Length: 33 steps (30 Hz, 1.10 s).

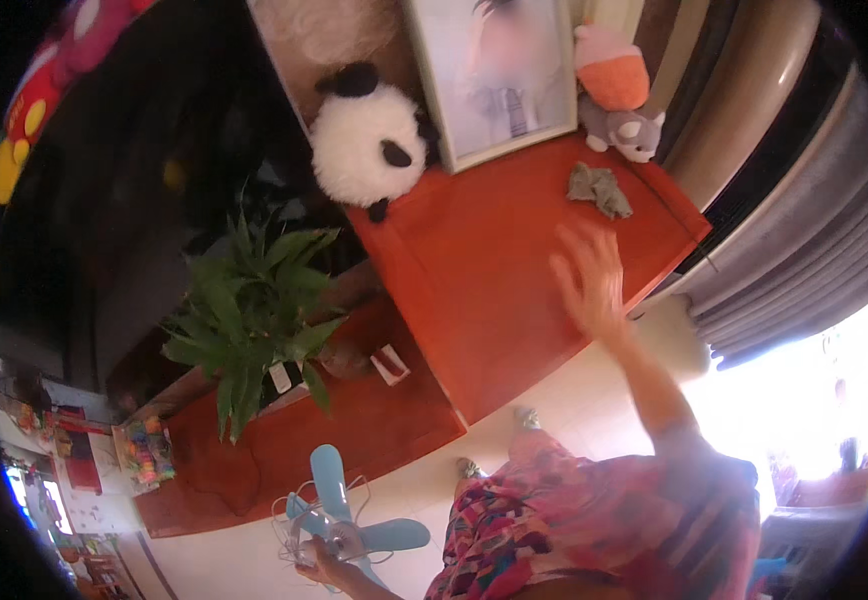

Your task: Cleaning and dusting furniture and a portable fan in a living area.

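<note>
My left hand [325, 568] grips a small electric fan at its hub, low in the picture. The fan [344, 536] has pale blue blades and thin wire loops around them. My right hand [591, 277], slightly blurred, is over the reddish-brown cabinet top [471, 300] with its fingers apart and nothing in them. Just beyond those fingertips a crumpled grey cloth [599, 190] lies on the cabinet. Whether the palm touches the surface I cannot tell.
A white and black plush toy [366, 146], a framed picture [505, 82] and a grey plush animal [625, 131] stand at the back. Left are a potted plant [254, 315], a small box [390, 365] and a dark television screen [141, 187]. A grey curtain [809, 247] hangs right.
</note>
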Tool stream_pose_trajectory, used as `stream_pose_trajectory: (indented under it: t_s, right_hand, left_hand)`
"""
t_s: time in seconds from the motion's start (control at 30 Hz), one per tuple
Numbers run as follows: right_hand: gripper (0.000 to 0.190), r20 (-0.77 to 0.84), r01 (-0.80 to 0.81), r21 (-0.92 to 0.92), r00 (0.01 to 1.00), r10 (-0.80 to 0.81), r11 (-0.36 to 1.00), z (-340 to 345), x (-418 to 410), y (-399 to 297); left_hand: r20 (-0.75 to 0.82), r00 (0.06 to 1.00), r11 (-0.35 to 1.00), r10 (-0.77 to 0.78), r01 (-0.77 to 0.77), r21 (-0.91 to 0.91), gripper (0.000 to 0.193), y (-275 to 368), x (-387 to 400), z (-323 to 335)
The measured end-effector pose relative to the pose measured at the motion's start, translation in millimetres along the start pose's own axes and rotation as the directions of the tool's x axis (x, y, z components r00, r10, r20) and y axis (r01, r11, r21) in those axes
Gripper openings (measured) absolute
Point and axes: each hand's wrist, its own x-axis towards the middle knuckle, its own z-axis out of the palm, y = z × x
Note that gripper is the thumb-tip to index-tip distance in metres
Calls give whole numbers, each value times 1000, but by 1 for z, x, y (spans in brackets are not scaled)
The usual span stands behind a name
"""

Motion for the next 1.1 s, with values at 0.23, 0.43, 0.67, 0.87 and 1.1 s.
stream_pose_trajectory:
  t_s: [0.23, 0.43, 0.67, 0.87, 1.1]
  right_hand:
    - [42, 222, -57, -266, 968, 119, 962, 32, 39, 225]
    - [41, 289, 60, -272, 957, 22, 961, 137, 50, 327]
    - [36, -79, -363, -574, 917, 392, 734, 191, 94, 212]
    - [31, 274, 333, 285, 870, -409, 899, 169, 58, 12]
    - [31, 485, 248, 463, 733, -477, 851, 203, 91, 39]
  left_hand:
    - [158, 987, 956, 43, 5, -292, 68, 24, -11, 10]
    - [-27, 1000, 958, -7, -1, -286, 58, 57, -71, 27]
    - [-16, 1000, 952, -1, -4, -305, 51, 56, -88, 15]
    - [-69, 998, 967, 13, -30, -253, 51, 35, -81, 0]
    - [-42, 999, 954, -21, 7, -299, 55, 52, -91, -18]
